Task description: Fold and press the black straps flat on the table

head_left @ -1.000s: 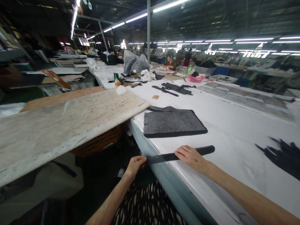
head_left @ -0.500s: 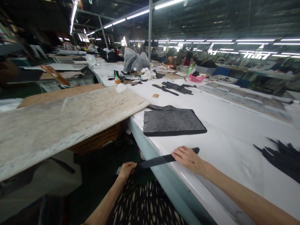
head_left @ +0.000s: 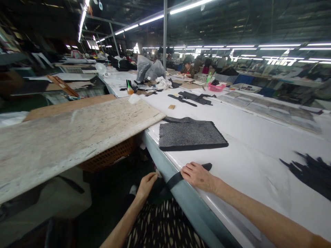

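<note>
A narrow black fabric strip [head_left: 175,179] lies across the table's front edge, one end drooping over the side. My right hand [head_left: 198,176] is closed over it at the edge, and its other end shows past my fingers on the tabletop. Off the table, my left hand [head_left: 148,183] is apart from the strip, thumb and fingers pinched together; whether anything is in them I cannot make out. Beyond my right hand, a stack of dark grey ribbed fabric pieces [head_left: 192,134] with a black border lies on the white table [head_left: 248,151].
A worn pale board [head_left: 77,131] juts in from the left above an orange crate [head_left: 111,156]. Black strips [head_left: 310,174] are heaped at right. Farther back are more black pieces [head_left: 195,97], a small tan block [head_left: 171,106], a pink basket [head_left: 216,86] and a seated person [head_left: 188,70].
My left hand has let go of the strip's near end and moved slightly right and up. That end now droops over the table edge. My right hand has slid a little left with the strip.
</note>
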Demonstrator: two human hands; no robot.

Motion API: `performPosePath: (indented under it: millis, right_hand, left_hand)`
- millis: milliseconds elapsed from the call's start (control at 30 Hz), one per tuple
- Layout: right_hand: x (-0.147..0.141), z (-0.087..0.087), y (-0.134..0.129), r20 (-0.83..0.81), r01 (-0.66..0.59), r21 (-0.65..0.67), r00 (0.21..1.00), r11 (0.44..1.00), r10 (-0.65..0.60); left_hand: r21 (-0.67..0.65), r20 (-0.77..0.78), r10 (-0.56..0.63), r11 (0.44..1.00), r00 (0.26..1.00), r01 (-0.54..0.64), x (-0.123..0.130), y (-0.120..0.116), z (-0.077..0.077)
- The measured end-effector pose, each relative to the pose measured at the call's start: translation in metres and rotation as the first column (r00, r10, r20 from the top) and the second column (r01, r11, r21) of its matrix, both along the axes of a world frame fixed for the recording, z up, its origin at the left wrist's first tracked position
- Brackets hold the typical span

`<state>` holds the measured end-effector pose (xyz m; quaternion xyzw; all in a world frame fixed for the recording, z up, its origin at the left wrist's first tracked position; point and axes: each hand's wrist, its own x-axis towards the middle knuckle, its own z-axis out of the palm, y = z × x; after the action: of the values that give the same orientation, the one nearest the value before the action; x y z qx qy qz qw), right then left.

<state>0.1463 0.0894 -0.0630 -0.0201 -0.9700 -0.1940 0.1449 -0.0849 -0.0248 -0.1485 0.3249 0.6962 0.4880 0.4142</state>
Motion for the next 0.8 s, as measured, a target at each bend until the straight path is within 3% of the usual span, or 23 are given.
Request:
performPosePath:
  millis: [100, 233, 333, 633, 800]
  right_hand:
    - [-0.001, 0.001, -0.001, 0.009, 0.005, 0.012, 1.0, 1.0, -0.005]
    - [-0.003, 0.001, -0.002, 0.004, 0.016, 0.006, 1.0, 1.0, -0.016]
    - [0.0, 0.0, 0.001, -0.025, 0.016, -0.01, 1.0, 1.0, -0.017]
    - [0.05, 0.001, 0.023, -0.065, 0.097, -0.078, 0.993, 0.992, -0.102]
    - [0.039, 0.001, 0.016, -0.011, 0.051, -0.012, 0.999, 0.999, -0.051]
  left_hand:
    - [0.145, -0.045, -0.252, 0.956, 0.967, 0.256, 0.033, 0.02, 0.035]
    - [0.1, 0.092, -0.307, 0.949, 0.947, 0.298, 0.058, 0.031, 0.058]
    - [0.108, 0.207, -0.292, 0.955, 0.934, 0.275, 0.059, 0.032, 0.058]
    - [0.076, 0.237, -0.301, 0.954, 0.924, 0.291, 0.055, 0.038, 0.047]
    - [0.056, 0.201, -0.286, 0.958, 0.937, 0.281, 0.044, 0.035, 0.038]
